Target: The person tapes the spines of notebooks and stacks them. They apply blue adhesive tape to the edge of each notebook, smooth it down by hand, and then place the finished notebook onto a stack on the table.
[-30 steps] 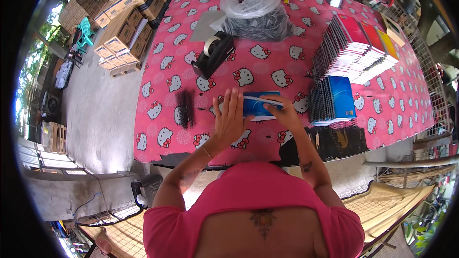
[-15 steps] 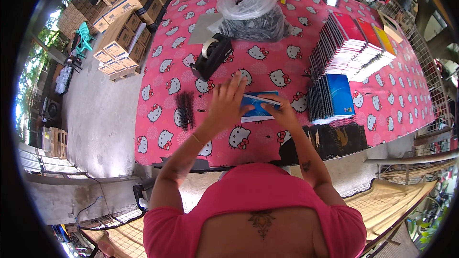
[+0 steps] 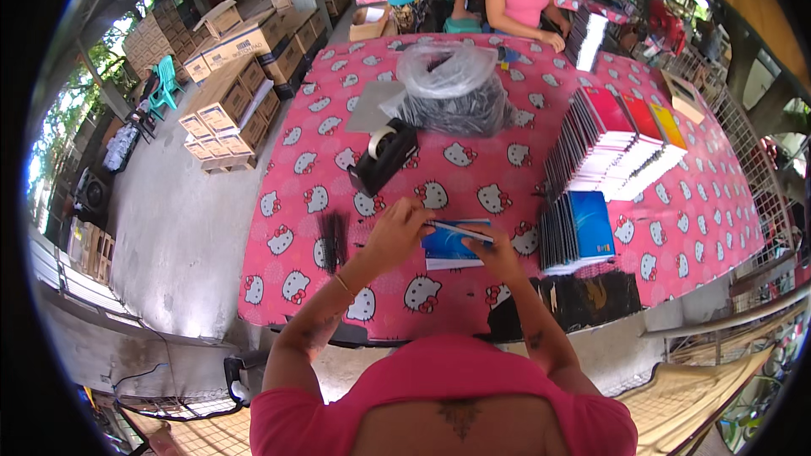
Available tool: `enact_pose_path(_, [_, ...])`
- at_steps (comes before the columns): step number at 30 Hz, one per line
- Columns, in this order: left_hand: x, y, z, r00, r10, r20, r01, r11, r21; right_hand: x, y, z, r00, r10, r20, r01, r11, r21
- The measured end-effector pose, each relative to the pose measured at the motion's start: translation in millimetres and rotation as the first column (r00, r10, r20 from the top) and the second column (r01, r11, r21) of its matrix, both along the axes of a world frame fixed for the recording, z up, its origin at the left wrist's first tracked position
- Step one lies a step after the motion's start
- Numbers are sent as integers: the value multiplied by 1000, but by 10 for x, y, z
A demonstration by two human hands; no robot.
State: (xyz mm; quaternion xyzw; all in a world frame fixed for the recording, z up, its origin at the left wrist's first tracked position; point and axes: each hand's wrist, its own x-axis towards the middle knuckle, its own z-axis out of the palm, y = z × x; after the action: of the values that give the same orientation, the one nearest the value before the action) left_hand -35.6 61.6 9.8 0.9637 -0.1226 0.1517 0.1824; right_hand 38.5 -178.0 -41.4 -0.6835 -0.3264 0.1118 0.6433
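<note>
Near the front of the pink-patterned table, my right hand point(image 3: 500, 255) grips the right end of a thin notebook point(image 3: 460, 231), its pale edge turned up. My left hand point(image 3: 400, 232) is at the notebook's left end, fingertips pinched together. What they pinch is too small to make out. Beneath lies a blue-covered notebook point(image 3: 449, 255), partly hidden by the upper one and my right hand. Left of my left hand is a bundle of black binding coils point(image 3: 334, 241). To the right of my right hand stands a row of blue coil-bound notebooks point(image 3: 583, 232).
Beyond my hands are a black tape dispenser point(image 3: 384, 159) and a clear plastic bag of dark items point(image 3: 456, 101). Red and yellow notebook stacks point(image 3: 604, 143) stand at the right. Two people are past the far edge; cardboard boxes point(image 3: 228, 105) fill the floor at left.
The view has tilted up, so the table sits lower and the people show more. My left hand's fingers, extended before, are now drawn together at the notebook's left end.
</note>
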Motion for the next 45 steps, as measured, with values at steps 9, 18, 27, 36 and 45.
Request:
enact_pose_path(9, [-220,-562,-343,945,215,247,-259,952,163,-129,64,290,982,-91,-162,100,994,45])
enact_pose_path(18, [-100,-712,284,958,177,225,-205,973,109,-151,31,440,980,-144,-136,147,989,16])
enact_pose_path(27, [37,-720,432,938,221,268,-257,960,108,-113,19,190,985,-131,-116,139,988,62])
enact_pose_path(36, [10,-780,486,945,180,272,-217,970,111,-259,81,309,982,-59,-181,79,991,106])
enact_pose_path(45, [57,-473,149,983,-7,185,-9,996,85,-67,47,202,990,-94,-101,84,992,-100])
